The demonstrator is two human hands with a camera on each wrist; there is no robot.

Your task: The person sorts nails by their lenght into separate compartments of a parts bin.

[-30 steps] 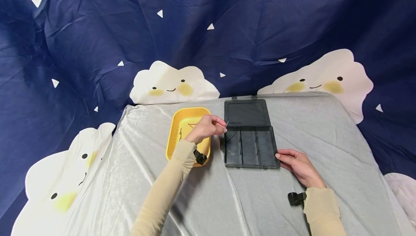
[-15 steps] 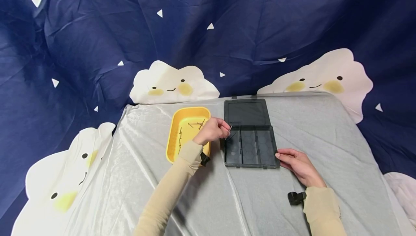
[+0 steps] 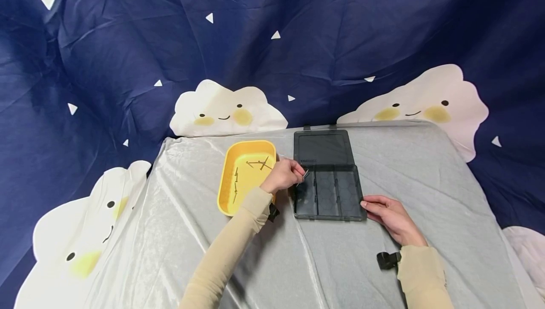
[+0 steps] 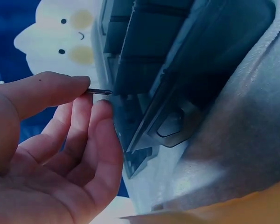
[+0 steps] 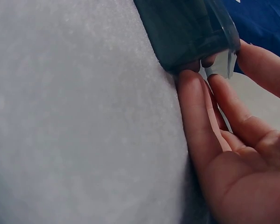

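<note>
My left hand (image 3: 286, 175) pinches a thin metal nail (image 4: 100, 91) between thumb and fingers, its pointed tip sticking out. This hand is over the left compartment of a dark, see-through compartment box (image 3: 325, 216), at its far end. The box lies with its lid (image 3: 323, 147) folded back. At the box's near right corner, my right hand (image 3: 391, 216) grips the edge; in the right wrist view the thumb is against the box wall (image 5: 191, 32) and fingertips are at its lower edge.
A yellow tray (image 3: 221, 190) stands left of the box, holding several nails (image 3: 236, 175). My left forearm (image 3: 230, 252) passes in front of it. Grey cloth (image 3: 170, 214) covers the table, and a dark blue curtain (image 3: 255, 53) with clouds hangs behind.
My left hand has moved right and slightly nearer, from the tray's side to over the left compartment, with the nail in its fingers. My right hand and the box have stayed put.
</note>
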